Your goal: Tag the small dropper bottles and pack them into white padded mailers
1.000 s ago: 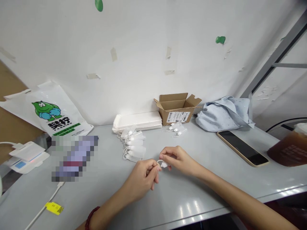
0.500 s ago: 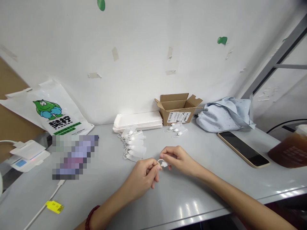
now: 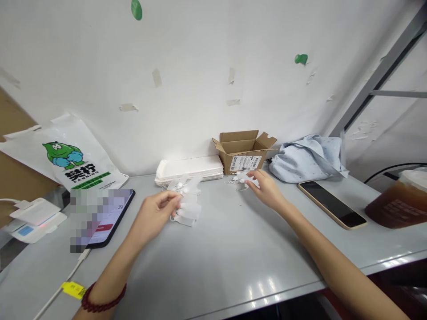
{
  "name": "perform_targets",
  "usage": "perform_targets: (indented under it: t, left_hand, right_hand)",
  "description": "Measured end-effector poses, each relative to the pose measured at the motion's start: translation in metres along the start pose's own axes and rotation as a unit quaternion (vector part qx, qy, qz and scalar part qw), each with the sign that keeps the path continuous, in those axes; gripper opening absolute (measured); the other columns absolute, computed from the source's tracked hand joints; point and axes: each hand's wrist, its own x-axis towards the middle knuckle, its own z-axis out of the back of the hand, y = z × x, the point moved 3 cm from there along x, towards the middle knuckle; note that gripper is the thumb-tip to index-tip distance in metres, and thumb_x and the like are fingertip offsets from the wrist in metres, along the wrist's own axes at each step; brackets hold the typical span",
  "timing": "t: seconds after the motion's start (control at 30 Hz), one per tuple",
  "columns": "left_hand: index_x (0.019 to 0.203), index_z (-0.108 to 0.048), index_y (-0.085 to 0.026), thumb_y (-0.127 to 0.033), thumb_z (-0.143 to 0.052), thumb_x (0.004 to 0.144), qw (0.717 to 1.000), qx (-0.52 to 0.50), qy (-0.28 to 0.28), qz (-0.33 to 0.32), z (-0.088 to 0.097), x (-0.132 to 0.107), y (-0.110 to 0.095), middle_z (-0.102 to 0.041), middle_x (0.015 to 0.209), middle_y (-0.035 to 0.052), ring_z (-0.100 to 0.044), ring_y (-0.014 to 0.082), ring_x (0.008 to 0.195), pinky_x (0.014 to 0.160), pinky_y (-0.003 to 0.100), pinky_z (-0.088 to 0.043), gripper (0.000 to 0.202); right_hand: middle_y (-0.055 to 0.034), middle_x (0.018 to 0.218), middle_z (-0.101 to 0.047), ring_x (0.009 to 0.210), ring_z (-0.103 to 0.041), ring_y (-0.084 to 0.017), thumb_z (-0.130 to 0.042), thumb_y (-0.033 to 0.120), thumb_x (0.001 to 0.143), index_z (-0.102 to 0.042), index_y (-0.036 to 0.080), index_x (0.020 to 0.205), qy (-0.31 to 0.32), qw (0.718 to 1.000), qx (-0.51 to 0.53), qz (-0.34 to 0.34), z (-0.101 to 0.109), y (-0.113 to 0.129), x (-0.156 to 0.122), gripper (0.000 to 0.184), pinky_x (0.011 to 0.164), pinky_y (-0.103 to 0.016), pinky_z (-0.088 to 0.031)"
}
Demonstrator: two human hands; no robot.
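My left hand (image 3: pixel 160 211) is closed in a pinch at the left edge of a cluster of small translucent white tags with thin loops (image 3: pixel 188 212). A looped tag appears to be between its fingertips, partly hidden. My right hand (image 3: pixel 267 189) is over a smaller group of the same white looped tags (image 3: pixel 237 178) in front of the cardboard box. Its thumb and forefinger are apart, close around the tags, and the hand covers part of the group.
Behind the tags stand a stack of white envelopes (image 3: pixel 190 168) and an open cardboard box (image 3: pixel 242 153). A blue cloth bag (image 3: pixel 303 160), phone (image 3: pixel 330 204) and drink cup (image 3: pixel 396 202) are right. Left are another phone (image 3: pixel 111 222), a cable and a white bag (image 3: pixel 73 151).
My hands have moved apart from their meeting point over the table, where they held a looped tag. The left went left to the larger cluster, the right went back to the smaller group.
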Motion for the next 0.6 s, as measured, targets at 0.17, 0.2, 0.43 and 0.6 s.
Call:
perform_targets:
  t: [0.17,0.2,0.43,0.6]
  left_hand:
    - [0.079,-0.065,-0.019,-0.042,-0.05,0.077,0.989,0.118,-0.087,-0.009,0.02,0.013,0.019,-0.066,0.069,0.0003,-0.059,0.0167,0.061,0.062,0.025,-0.041,0.027]
    - [0.08,-0.065,-0.02,-0.042,-0.049,0.077,0.988,0.13,-0.085,-0.01,0.02,0.014,0.021,-0.067,0.07,0.0003,-0.059,0.017,0.062,0.063,0.025,-0.042,0.028]
    - [0.089,-0.069,-0.018,-0.039,-0.044,0.079,0.984,0.164,-0.075,-0.008,0.016,0.017,0.027,-0.072,0.081,0.0028,-0.063,0.0188,0.063,0.067,0.027,-0.044,0.034]
    - [0.112,-0.064,-0.017,-0.04,-0.043,0.081,0.983,0.168,-0.081,0.005,0.015,0.017,0.028,-0.072,0.086,0.005,-0.065,0.0206,0.068,0.07,0.029,-0.046,0.044]
  right_hand:
    - [-0.0161,0.12,-0.052,0.111,-0.048,-0.03,-0.049,0.016,0.081,-0.057,0.014,0.111,0.034,0.992,-0.119,-0.008,-0.009,-0.041,0.006,0.032,0.094,-0.043,-0.038]
    - [-0.0166,0.121,-0.052,0.112,-0.048,-0.029,-0.049,0.015,0.08,-0.057,0.013,0.111,0.047,0.992,-0.119,-0.008,-0.01,-0.044,0.006,0.032,0.095,-0.042,-0.038]
    - [-0.0149,0.11,-0.057,0.106,-0.05,-0.027,-0.05,0.014,0.08,-0.06,0.012,0.102,0.092,0.99,-0.099,-0.028,-0.014,-0.042,0.004,0.024,0.091,-0.037,-0.041]
    - [-0.0135,0.102,-0.057,0.101,-0.051,-0.028,-0.053,0.019,0.08,-0.062,0.013,0.099,0.099,0.989,-0.104,-0.036,-0.014,-0.038,0.002,0.022,0.086,-0.038,-0.043]
